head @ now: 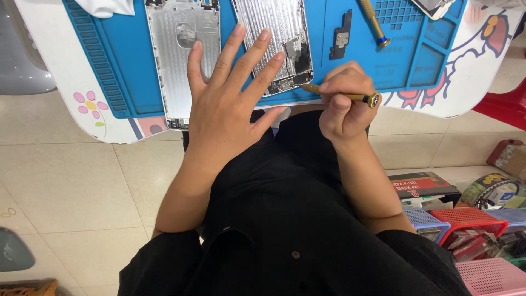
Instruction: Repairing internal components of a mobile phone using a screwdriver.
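Figure: head view down onto a small white table (66, 71) carrying a blue repair mat (131, 60), with the person seated at its near edge.

The left hand (227, 104) lay flat and spread, fingers apart and gripping nothing, its fingertips resting across two silver phone housings: the left housing (170, 60), an emptied back shell, and the right housing (276, 33), which showed ribbed metal and some dark parts near its lower end. The right hand (345, 107) was closed around a gold screwdriver (350, 96), held like a pen, the tip (304, 86) pointing left at the lower corner of the right housing, just beside the dark parts there (whether the tip actually touched a screw could not be told at this size).

A second gold screwdriver with a blue collar (375, 24) lay on the mat farther back, beside a small black component (341, 35). Coloured plastic baskets (471, 219) stood on the tiled floor to the right.

To do this step well, the judgement is that the spread hand should press the housings firmly so neither slides, while the driver is brought more upright over the fastener before turning; at the shallow angle shown, the bit would tend to slip and mar the head. Light downward pressure and slow turns suit such small parts.
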